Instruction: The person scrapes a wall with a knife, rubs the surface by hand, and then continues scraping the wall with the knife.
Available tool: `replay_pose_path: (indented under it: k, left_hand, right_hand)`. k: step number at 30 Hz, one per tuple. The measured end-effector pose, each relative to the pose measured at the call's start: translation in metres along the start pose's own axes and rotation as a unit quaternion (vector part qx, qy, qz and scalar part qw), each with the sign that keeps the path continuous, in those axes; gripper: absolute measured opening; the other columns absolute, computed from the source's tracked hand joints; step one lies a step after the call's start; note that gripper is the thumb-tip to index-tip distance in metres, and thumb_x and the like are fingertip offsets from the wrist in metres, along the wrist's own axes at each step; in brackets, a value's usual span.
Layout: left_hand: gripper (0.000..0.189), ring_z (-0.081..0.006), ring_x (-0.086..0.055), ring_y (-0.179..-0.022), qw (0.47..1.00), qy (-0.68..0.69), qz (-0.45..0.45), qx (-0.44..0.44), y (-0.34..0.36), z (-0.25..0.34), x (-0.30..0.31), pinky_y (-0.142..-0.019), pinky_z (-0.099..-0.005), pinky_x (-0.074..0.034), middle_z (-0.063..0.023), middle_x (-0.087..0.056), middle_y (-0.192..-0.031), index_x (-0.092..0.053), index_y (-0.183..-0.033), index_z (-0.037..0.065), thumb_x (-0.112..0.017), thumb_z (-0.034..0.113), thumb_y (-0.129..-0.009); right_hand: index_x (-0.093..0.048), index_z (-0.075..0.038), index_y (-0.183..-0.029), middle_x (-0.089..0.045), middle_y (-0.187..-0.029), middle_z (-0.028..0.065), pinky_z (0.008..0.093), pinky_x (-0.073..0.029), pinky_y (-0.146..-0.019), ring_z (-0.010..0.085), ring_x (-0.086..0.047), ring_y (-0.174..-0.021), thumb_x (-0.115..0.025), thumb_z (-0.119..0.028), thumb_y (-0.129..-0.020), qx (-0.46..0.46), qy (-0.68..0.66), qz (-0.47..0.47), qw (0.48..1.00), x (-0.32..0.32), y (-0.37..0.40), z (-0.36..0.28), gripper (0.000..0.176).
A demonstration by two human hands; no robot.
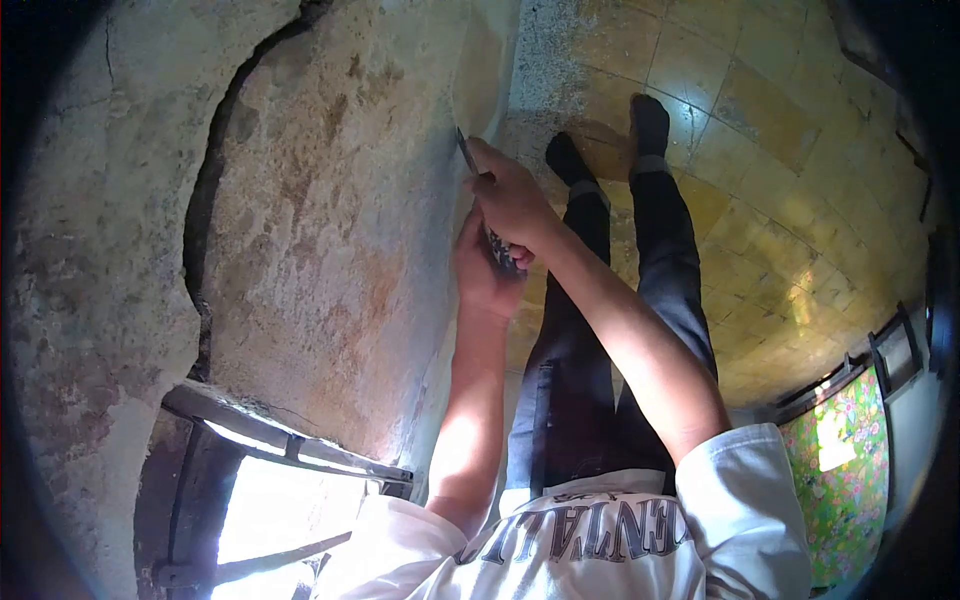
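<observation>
My right hand (512, 198) is closed around a thin metal scraper (467, 152), whose blade tip touches the corner edge of a stained, peeling plaster wall (340, 230). The tool's dark ribbed handle (503, 254) sticks out below that hand. My left hand (483, 275) sits just under it, cupping the handle end. Both forearms reach out from my white printed T-shirt (600, 530). My legs in dark trousers (610, 330) and dark socks stand close to the wall.
A long dark crack (205, 220) runs down the plaster at left. A barred window (270, 480) with bright light sits at lower left. Yellowish floor tiles (780, 150) spread to the right. A green flowered cloth (835, 470) hangs at far right.
</observation>
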State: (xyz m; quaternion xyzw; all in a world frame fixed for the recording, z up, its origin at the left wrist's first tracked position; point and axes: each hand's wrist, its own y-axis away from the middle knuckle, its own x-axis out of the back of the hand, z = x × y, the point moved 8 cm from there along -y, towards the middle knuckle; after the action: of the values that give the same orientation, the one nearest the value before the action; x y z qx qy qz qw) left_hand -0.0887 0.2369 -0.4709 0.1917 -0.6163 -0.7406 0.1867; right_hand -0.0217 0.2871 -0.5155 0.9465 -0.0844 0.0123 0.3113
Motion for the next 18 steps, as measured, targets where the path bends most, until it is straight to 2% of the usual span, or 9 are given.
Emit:
replay_pose_path:
  k: [2, 3, 5, 7, 9, 11, 13, 15, 18]
  left_hand:
    - [0.036, -0.0053, -0.045, -0.043, 1.000, 0.016, -0.005, 0.012, -0.002, 0.006, 0.002, -0.035, -0.0199, -0.034, 0.0039, -0.045, -0.052, -0.054, -0.079, 0.012, -0.044, 0.040, -0.099]
    - [0.037, -0.0052, -0.044, -0.042, 0.999, 0.032, -0.014, 0.032, -0.005, 0.006, 0.006, -0.034, -0.0194, -0.034, 0.0042, -0.045, -0.052, -0.054, -0.079, 0.012, -0.043, 0.041, -0.099]
    - [0.039, -0.0050, -0.043, -0.039, 0.995, 0.054, -0.053, 0.060, -0.012, -0.001, 0.011, -0.032, -0.0184, -0.033, 0.0044, -0.045, -0.052, -0.054, -0.080, 0.012, -0.042, 0.044, -0.099]
    - [0.041, -0.0050, -0.040, -0.036, 0.989, 0.067, -0.113, 0.072, -0.017, -0.005, -0.002, -0.030, -0.0174, -0.031, 0.0044, -0.045, -0.052, -0.054, -0.079, 0.013, -0.041, 0.046, -0.099]
    - [0.043, -0.0050, -0.038, -0.034, 0.995, 0.033, -0.081, 0.051, -0.014, -0.004, -0.009, -0.028, -0.0170, -0.030, 0.0044, -0.045, -0.052, -0.053, -0.078, 0.013, -0.040, 0.048, -0.099]
    - [0.043, -0.0050, -0.038, -0.033, 0.997, 0.020, -0.061, 0.043, -0.017, -0.004, -0.006, -0.027, -0.0170, -0.029, 0.0043, -0.045, -0.052, -0.053, -0.078, 0.014, -0.040, 0.049, -0.099]
    - [0.042, -0.0050, -0.039, -0.034, 0.997, 0.024, -0.066, 0.043, -0.034, 0.002, -0.009, -0.027, -0.0172, -0.029, 0.0041, -0.046, -0.053, -0.053, -0.080, 0.014, -0.040, 0.048, -0.100]
    - [0.045, -0.0055, -0.036, -0.035, 0.999, -0.032, -0.024, 0.027, -0.024, 0.001, -0.010, -0.029, -0.0187, -0.027, 0.0059, -0.040, -0.053, -0.051, -0.076, 0.016, -0.037, 0.052, -0.100]
    - [0.048, -0.0060, -0.035, -0.036, 0.999, -0.041, 0.002, 0.008, -0.011, -0.001, -0.020, -0.030, -0.0197, -0.026, 0.0065, -0.039, -0.053, -0.050, -0.074, 0.017, -0.035, 0.054, -0.100]
  right_hand:
    - [-0.043, -0.005, -0.141, -0.061, -0.094, 0.0180, 0.0343, -0.048, -0.075, 0.0259, -0.058, -0.080, -0.053, -0.012, -0.090, -0.096, -0.059, -0.077, 0.991, -0.008, 0.001, 0.004, 0.052]
    - [-0.043, -0.002, -0.140, -0.057, -0.112, 0.0234, 0.0370, -0.045, -0.088, 0.0323, -0.056, -0.100, -0.054, -0.014, -0.090, -0.101, -0.073, -0.086, 0.989, -0.012, -0.002, 0.005, 0.052]
    - [-0.043, -0.003, -0.140, -0.056, -0.111, 0.0231, 0.0371, -0.044, -0.085, 0.0305, -0.053, -0.097, -0.055, -0.014, -0.090, -0.128, -0.088, -0.095, 0.983, -0.014, 0.000, 0.011, 0.053]
    - [-0.043, -0.011, -0.143, -0.063, -0.074, 0.0115, 0.0321, -0.047, -0.052, 0.0142, -0.051, -0.052, -0.055, -0.011, -0.090, -0.168, -0.091, -0.096, 0.977, -0.006, -0.001, 0.009, 0.055]
    - [-0.046, -0.010, -0.141, -0.064, -0.077, 0.0127, 0.0318, -0.048, -0.056, 0.0151, -0.054, -0.055, -0.055, -0.011, -0.089, -0.081, -0.043, -0.060, 0.994, -0.006, -0.008, 0.006, 0.053]
    - [-0.048, -0.010, -0.139, -0.066, -0.080, 0.0141, 0.0313, -0.049, -0.062, 0.0165, -0.058, -0.061, -0.055, -0.011, -0.089, -0.060, -0.016, -0.048, 0.997, -0.010, -0.010, 0.015, 0.051]
    - [-0.049, -0.009, -0.138, -0.067, -0.084, 0.0157, 0.0309, -0.050, -0.068, 0.0181, -0.061, -0.068, -0.055, -0.011, -0.089, -0.082, -0.014, -0.053, 0.995, -0.008, -0.022, 0.017, 0.050]
    - [-0.051, -0.009, -0.137, -0.067, -0.086, 0.0169, 0.0309, -0.051, -0.072, 0.0190, -0.063, -0.073, -0.054, -0.011, -0.088, -0.080, -0.021, -0.057, 0.995, -0.006, -0.022, 0.018, 0.048]
    - [-0.051, -0.011, -0.136, -0.067, -0.085, 0.0173, 0.0306, -0.051, -0.073, 0.0190, -0.064, -0.074, -0.053, -0.011, -0.088, -0.003, -0.001, -0.032, 0.999, -0.003, -0.023, 0.010, 0.048]
